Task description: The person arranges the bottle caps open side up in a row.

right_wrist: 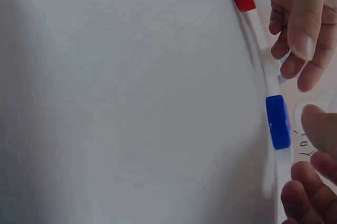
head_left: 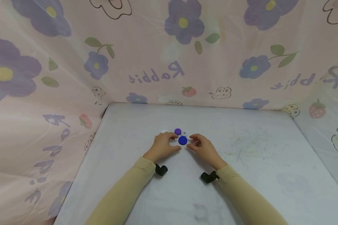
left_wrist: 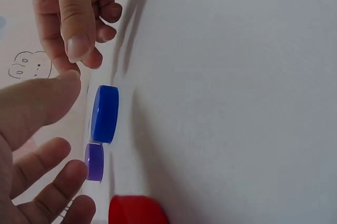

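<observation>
Blue, round, plastic-looking cap [head_left: 182, 140] lies between left hand [head_left: 164, 145] at nine o'clock and right hand [head_left: 204, 148] at three; both loosely spread, gripping nothing, apparently bowed to clear it. Purple round cap [head_left: 177, 131]: eleven o'clock.

Little room was left on either side of the blue cap [head_left: 182, 140], which was flanked closely by the left hand [head_left: 163, 144] and the right hand [head_left: 204, 149], though a narrow lane was kept between the hands on the near side. The far side was obstructed by the purple cap [head_left: 177, 131] and the white cap [head_left: 184, 133], while a red piece [left_wrist: 136, 211] was seen near the left fingers. Farther out, broad passage was afforded across the table [head_left: 270, 165] beyond the right hand, bounded by the curtain [head_left: 155, 50]; between the sleeves [head_left: 124, 190], the lane was narrowed by the wrist cameras [head_left: 161, 170].
</observation>
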The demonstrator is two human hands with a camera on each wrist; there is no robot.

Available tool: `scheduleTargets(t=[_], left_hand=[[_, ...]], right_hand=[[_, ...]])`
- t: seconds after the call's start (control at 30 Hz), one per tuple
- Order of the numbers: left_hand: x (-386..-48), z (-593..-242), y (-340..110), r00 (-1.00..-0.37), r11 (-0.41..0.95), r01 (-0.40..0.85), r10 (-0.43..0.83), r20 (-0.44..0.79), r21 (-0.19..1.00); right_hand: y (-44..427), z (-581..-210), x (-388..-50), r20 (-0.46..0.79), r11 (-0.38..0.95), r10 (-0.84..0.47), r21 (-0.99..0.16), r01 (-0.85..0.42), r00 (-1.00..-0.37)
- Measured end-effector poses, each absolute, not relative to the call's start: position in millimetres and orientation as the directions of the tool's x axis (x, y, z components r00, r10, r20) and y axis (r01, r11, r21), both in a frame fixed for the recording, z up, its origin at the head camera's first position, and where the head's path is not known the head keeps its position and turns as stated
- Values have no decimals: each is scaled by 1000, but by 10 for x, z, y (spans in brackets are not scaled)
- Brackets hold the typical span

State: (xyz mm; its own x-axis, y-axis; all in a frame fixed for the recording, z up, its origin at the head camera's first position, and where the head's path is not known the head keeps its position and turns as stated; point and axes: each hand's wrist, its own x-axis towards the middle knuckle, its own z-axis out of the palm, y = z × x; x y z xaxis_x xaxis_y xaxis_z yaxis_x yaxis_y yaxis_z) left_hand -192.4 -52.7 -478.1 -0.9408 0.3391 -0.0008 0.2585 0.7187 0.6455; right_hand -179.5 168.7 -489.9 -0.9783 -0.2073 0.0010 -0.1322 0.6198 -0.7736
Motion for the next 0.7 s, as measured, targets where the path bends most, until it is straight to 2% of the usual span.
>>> scheduleTargets(t=[0.7], left_hand=[[-1976, -4837, -395, -949, 797, 268, 315, 6, 541]], right_hand=[[1602, -5017, -1893, 15, 661, -197, -736, -144, -980]])
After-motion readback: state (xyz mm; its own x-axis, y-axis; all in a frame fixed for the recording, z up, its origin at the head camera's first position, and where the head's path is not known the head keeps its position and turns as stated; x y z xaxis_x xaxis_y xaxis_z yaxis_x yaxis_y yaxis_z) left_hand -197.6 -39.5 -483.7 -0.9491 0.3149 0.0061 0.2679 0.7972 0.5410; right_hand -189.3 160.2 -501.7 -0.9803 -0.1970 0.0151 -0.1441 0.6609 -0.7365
